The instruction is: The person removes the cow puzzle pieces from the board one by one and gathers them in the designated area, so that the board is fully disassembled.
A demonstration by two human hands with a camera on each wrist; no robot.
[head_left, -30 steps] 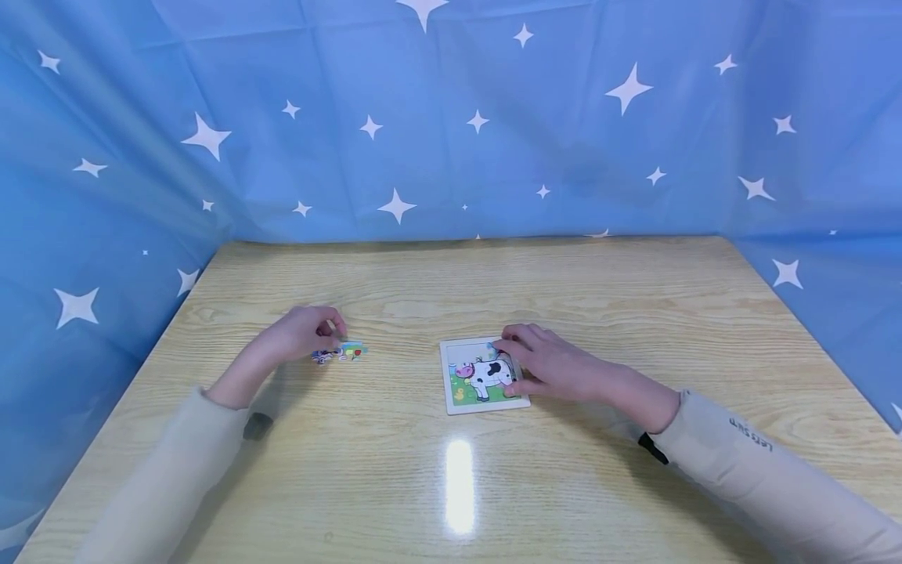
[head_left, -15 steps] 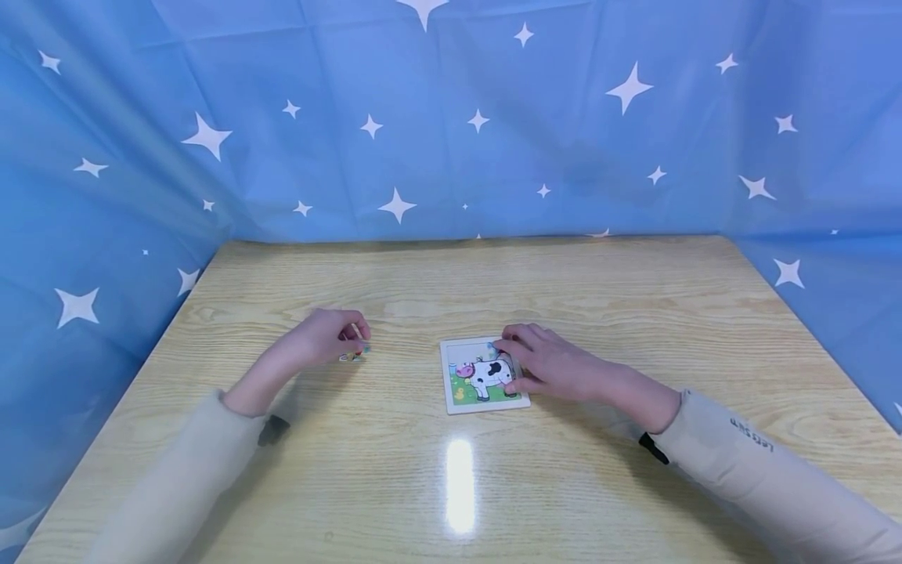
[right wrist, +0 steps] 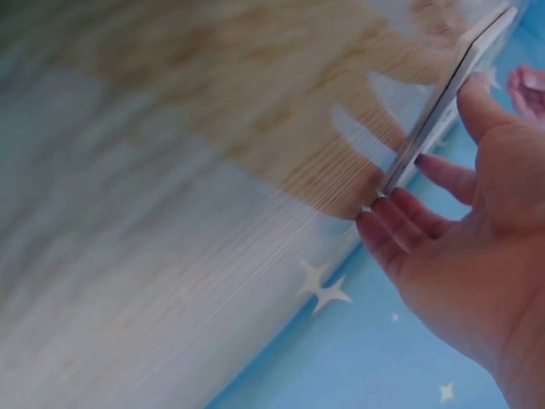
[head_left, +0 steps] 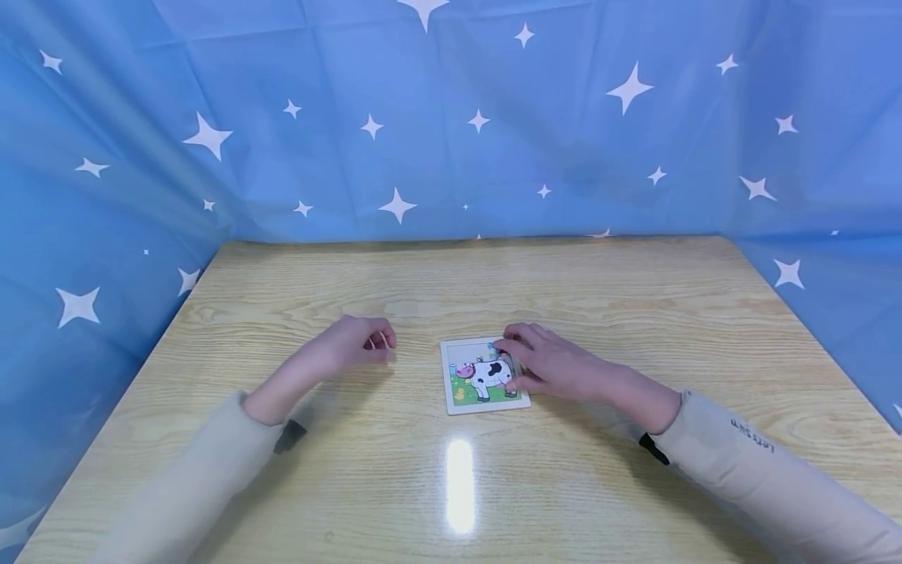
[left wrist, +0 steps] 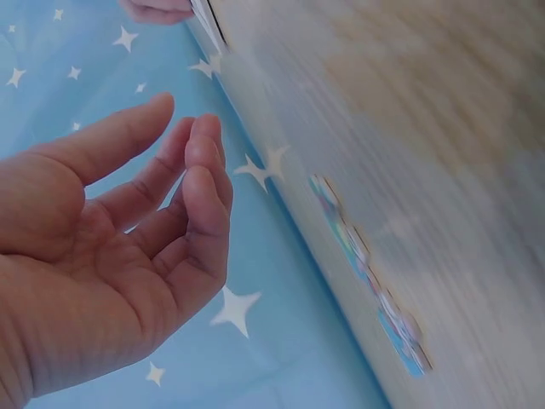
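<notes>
Lying midway between the side edges of the worktop, a cow puzzle is touched by the right hand, fingers spread; the left hand, loosely relaxed, is held near puzzle pieces.

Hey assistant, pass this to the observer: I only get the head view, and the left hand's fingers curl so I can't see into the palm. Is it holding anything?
Observer: Nothing that I can see. The left wrist view looks straight at the palm of the left hand, and no object shows between the thumb and fingers.

Operator: Good to know. Is there anything on the table near that hand that I'm missing?

Observer: Yes. The left wrist view shows a row of colourful puzzle pieces lying on the table, with a gap between them and the fingers in that view.
</notes>
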